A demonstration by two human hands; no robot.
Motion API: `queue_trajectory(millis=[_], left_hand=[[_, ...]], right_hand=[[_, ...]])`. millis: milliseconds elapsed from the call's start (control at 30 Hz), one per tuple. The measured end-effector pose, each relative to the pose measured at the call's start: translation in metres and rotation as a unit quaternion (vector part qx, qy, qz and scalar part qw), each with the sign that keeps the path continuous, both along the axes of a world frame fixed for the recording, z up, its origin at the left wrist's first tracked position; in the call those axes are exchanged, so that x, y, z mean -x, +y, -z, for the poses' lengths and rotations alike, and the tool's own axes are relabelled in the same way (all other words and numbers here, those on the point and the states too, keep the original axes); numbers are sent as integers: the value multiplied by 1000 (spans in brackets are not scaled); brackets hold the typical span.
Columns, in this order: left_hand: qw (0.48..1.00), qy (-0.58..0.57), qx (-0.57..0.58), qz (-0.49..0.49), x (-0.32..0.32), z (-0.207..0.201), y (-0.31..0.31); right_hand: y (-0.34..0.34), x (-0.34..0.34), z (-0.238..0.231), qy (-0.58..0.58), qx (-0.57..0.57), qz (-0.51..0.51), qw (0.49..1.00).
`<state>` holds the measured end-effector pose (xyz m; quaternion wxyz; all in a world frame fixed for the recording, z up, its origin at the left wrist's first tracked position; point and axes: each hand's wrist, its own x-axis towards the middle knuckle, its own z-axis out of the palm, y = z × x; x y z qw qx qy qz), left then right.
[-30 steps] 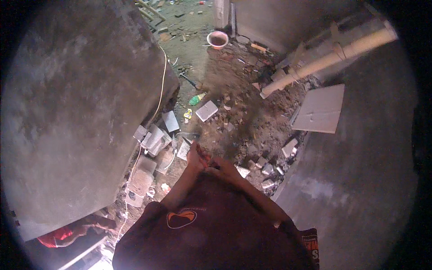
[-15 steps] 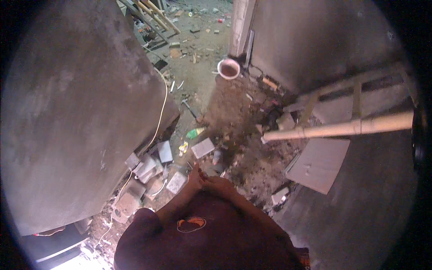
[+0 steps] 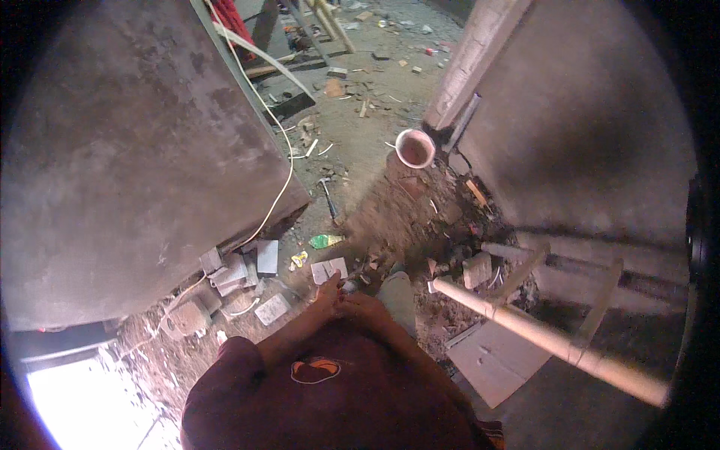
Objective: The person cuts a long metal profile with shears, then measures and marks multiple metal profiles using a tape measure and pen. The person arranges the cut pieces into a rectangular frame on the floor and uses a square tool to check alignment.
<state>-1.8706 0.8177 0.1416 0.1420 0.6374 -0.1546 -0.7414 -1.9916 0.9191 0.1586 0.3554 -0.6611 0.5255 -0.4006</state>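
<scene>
My left hand (image 3: 327, 292) and my right hand (image 3: 359, 303) meet in front of my dark maroon shirt (image 3: 360, 375). Both look closed, with the fingers bent toward each other. Anything between them is too small or hidden to make out. Just past the fingertips, a pale flat block (image 3: 328, 269) lies on the ground. A second pale block (image 3: 272, 308) rests beside my left forearm. My light-coloured trouser leg (image 3: 397, 292) shows to the right of my right hand.
A bamboo ladder (image 3: 540, 334) leans at the right above a flat board (image 3: 499, 364). Ahead are a hammer (image 3: 328, 196), a green plastic bottle or wrapper (image 3: 327, 241) and a round bucket (image 3: 415, 148). Broken blocks (image 3: 232, 271) and a pale cable (image 3: 281, 191) run along the left wall.
My view has turned, so the walls, bucket and ladder sit differently in it. A leg now shows beside my right hand. My hands stay together before my chest.
</scene>
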Motion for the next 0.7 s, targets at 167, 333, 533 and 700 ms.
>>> queue_trajectory(millis=[167,333,533,700], left_hand=[[996,-56,63,14,31,56,-38],[994,-46,104,-1,143,38,-98],[995,58,-4,-77,223,37,-143],[980,113,-8,-161,270,42,-183]], right_hand=[[-76,62,-21,151,-61,-198,966],[-134,176,23,118,7,-169,978],[-186,277,-18,88,-79,-118,986],[-220,324,-5,13,-123,-88,988]])
